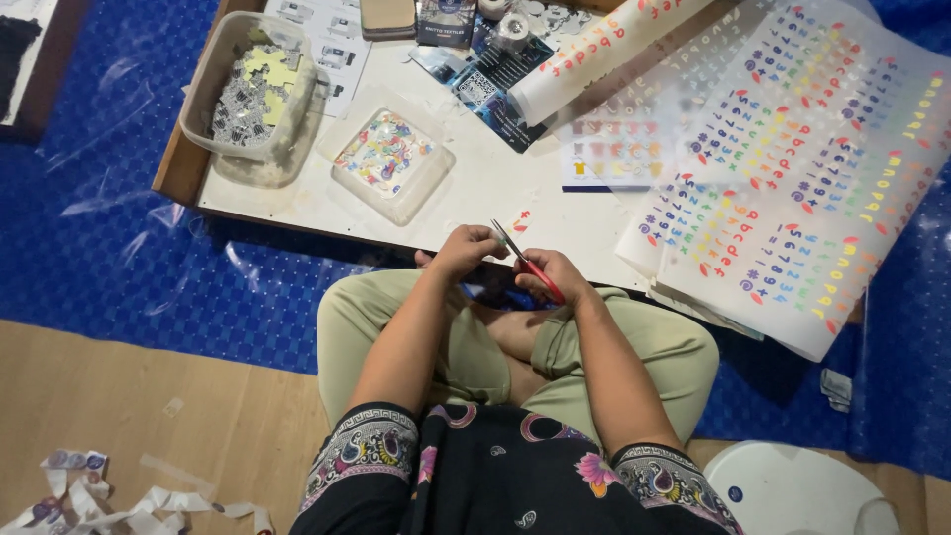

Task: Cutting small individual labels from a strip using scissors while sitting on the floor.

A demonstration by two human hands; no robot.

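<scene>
Fingers of my right hand are curled through the red handles of the scissors, gripping them; blades point up and left toward my left hand. Left fingers are pinched shut on something small at the blade tips; too small to tell what, probably a sticker scrap. Both hands sit close together, just over the near edge of the low table, above my crossed legs in khaki trousers.

Just past the blades a small red cut-out lies on the table. To the right, large sheets of rainbow letter and number stickers overlap and hang over the table's right edge. One sheet is rolled up near the top. Left of centre, a shallow clear tray of colourful stickers; further left, a clear tub with yellow puzzle-shaped pieces. Printed sheets and dark cards lie along the far edge.

Table stands on a blue mat. Bottom left, on the wooden floor, a heap of backing-paper scraps. Bottom right, a white round lid or stool, partly cut off.
</scene>
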